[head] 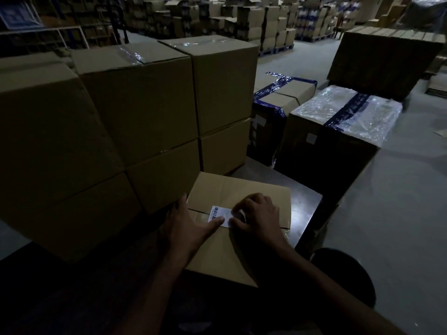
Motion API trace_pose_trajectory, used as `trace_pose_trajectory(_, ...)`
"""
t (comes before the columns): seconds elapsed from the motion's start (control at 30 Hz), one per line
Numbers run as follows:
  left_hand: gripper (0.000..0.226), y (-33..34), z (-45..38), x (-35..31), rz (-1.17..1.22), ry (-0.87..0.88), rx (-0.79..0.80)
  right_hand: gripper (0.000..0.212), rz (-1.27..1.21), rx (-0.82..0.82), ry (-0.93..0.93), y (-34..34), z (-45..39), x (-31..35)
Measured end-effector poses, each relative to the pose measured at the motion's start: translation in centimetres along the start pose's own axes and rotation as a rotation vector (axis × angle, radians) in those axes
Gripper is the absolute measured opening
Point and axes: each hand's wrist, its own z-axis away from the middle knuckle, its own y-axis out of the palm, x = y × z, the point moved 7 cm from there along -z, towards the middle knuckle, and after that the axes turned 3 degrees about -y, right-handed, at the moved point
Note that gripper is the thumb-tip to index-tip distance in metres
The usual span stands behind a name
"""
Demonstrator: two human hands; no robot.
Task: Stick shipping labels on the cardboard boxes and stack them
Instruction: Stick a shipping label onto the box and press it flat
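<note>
A brown cardboard box (242, 189) lies low in front of me on a dark platform. A white shipping label (217, 212) with a barcode lies across the box's centre seam. My left hand (191, 226) rests on the box top, its thumb pressing the label's lower left edge and its fingers over the box's left side. My right hand (256, 213) sits on the label's right part with curled fingers pressing it down and hiding that end.
A two-high stack of plain boxes (150, 97) rises at the left and behind the low box. Boxes with blue tape (283, 97) and plastic wrap (350, 112) stand to the right. Grey floor (399, 201) opens on the right. A dark round object (343, 269) sits near my right arm.
</note>
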Motion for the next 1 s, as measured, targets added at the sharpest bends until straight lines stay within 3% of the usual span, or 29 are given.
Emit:
trace_pose_trajectory(0.4, 0.126, -0.1, 0.0, -0.1, 0.043, -0.025, 0.032, 0.029, -0.11, -0.028, 0.01, -0.3, 0.1, -1.1)
trace_pose_trajectory(0.6, 0.122, -0.4, 0.1, -0.3, 0.083, -0.034, 0.045, 0.039, 0.048, -0.145, 0.097, -1.4, 5.1, -1.4)
trace_pose_trajectory(0.77, 0.119, 0.1, 0.6, 0.0, 0.112, -0.062, 0.06, 0.063, 0.106, -0.071, -0.011, -0.6, 5.9, -0.6)
trace_pose_trajectory(1.0, 0.122, -0.9, 2.2, 0.6, 0.028, -0.116, 0.113, 0.041, 0.014, 0.14, -0.214, -1.4, 0.7, -3.7)
